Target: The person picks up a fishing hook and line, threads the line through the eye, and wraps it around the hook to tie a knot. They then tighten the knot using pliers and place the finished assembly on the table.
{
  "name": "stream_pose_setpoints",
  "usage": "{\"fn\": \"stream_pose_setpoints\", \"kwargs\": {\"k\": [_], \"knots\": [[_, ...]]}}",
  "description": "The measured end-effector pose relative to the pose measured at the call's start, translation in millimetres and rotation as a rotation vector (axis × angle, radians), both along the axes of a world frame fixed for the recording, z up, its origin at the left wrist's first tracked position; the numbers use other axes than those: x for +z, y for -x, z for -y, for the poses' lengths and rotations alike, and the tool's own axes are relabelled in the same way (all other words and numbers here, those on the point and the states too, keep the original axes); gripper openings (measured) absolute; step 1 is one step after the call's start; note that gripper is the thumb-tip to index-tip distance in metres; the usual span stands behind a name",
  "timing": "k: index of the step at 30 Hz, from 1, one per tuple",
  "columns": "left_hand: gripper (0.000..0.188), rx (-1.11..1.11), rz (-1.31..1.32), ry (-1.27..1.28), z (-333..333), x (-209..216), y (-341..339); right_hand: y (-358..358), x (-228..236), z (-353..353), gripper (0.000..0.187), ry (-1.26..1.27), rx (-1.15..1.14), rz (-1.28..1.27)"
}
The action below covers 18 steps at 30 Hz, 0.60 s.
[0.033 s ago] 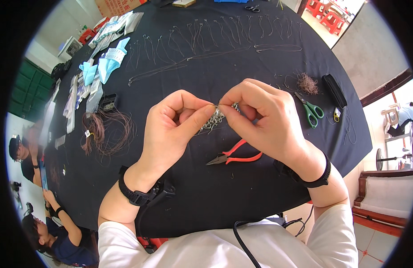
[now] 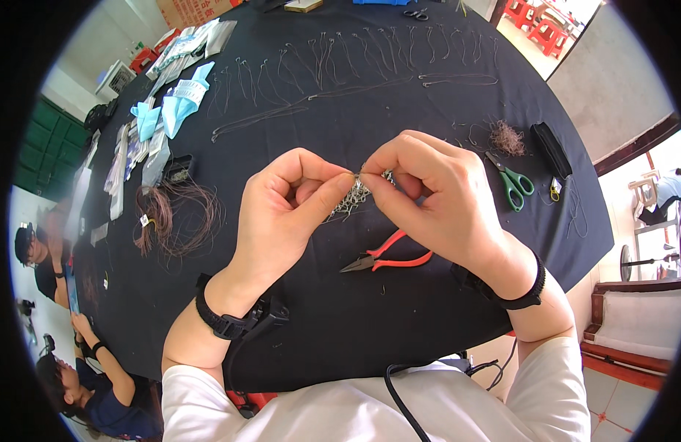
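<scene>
My left hand [image 2: 278, 210] and my right hand [image 2: 440, 195] meet fingertip to fingertip above the middle of the table. Each pinches thumb against forefinger on a thin brownish strand [image 2: 358, 174], of which only a tiny bit shows between them. Partly hidden behind the hands lies a heap of small silvery metal hooks [image 2: 353, 200]. Nearer to me, just below the right hand, pliers with red handles [image 2: 401, 258] rest on the cloth, jaws pointing left.
Hooks tied to thin lines [image 2: 322, 62] lie in a row across the far side of the black-covered table [image 2: 318, 331]. Coiled brown line [image 2: 182, 217] is at left, near packets [image 2: 182, 99]. Green-handled scissors [image 2: 514, 188], tangled thread [image 2: 507, 138] and a black case [image 2: 552, 149] lie right.
</scene>
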<state>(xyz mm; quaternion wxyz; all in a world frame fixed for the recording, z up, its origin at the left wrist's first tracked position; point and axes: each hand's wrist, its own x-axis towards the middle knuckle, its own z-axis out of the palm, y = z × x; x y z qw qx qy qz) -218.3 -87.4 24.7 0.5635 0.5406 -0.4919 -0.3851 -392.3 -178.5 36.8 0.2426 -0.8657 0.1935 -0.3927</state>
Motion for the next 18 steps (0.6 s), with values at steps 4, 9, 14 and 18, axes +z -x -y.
{"fn": "stream_pose_setpoints", "kwargs": {"k": [4, 9, 14, 18], "knots": [[0.003, -0.008, 0.169, 0.005, 0.0, -0.2, 1.4, -0.6, -1.5, 3.9, 0.009, 0.01, 0.005, -0.01], [0.005, -0.012, 0.252, -0.069, 1.8, 7.4, -2.8, 6.5, 4.0, 12.5, 0.01, -0.181, 0.061, 0.091], [0.007, -0.023, 0.19, -0.035, 4.1, 18.5, -3.3, 8.1, 7.8, 14.1, 0.012, -0.695, 0.245, 0.09], [0.01, -0.095, 0.148, -0.011, 5.7, 29.8, -1.1, 10.0, -1.1, 25.6, 0.015, -0.778, 0.33, 0.112]]}}
